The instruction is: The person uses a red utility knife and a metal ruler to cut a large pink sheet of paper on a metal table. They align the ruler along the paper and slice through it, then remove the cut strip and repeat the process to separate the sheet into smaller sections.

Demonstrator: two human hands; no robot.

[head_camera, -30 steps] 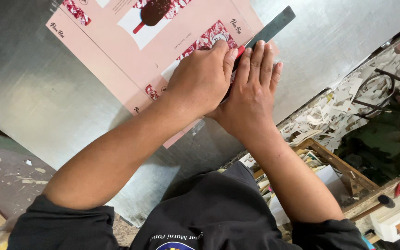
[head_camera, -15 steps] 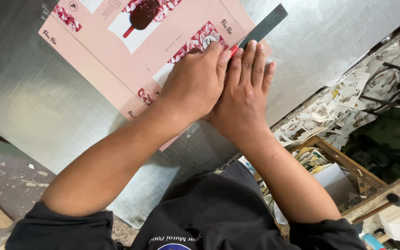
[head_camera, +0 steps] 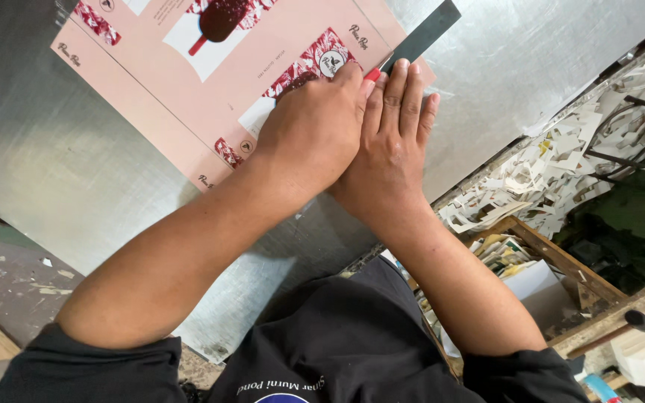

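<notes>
The person is pressing a pink printed carton sheet (head_camera: 210, 82) flat against a bare metal surface (head_camera: 54, 194), and both hands are crowding onto the same spot at the sheet's right edge.

The right hand (head_camera: 393, 142) is lying palm down with its fingers straight and close together, pinning a long dark straightedge (head_camera: 423, 33) that is running diagonally toward the upper right. Its grip is not closed around anything; it is simply bearing down, seemingly so the strip cannot slide.

The left hand (head_camera: 315, 130) is curled over the sheet just beside it, touching the right hand along the fingers. A small red piece (head_camera: 372, 74) is peeking out at its fingertips, against the straightedge. Its grip looks closed around this, but whether it is a tool handle cannot be told, since the hand is hiding the rest.

The sheet is lying unfolded, with its printed side up, which is keeping its outlines readable along the strip.

Off the surface's right edge, white card offcuts (head_camera: 561, 164) are piling up, and a wooden crate (head_camera: 561, 261) of scraps is sitting below, near the person's right elbow.
</notes>
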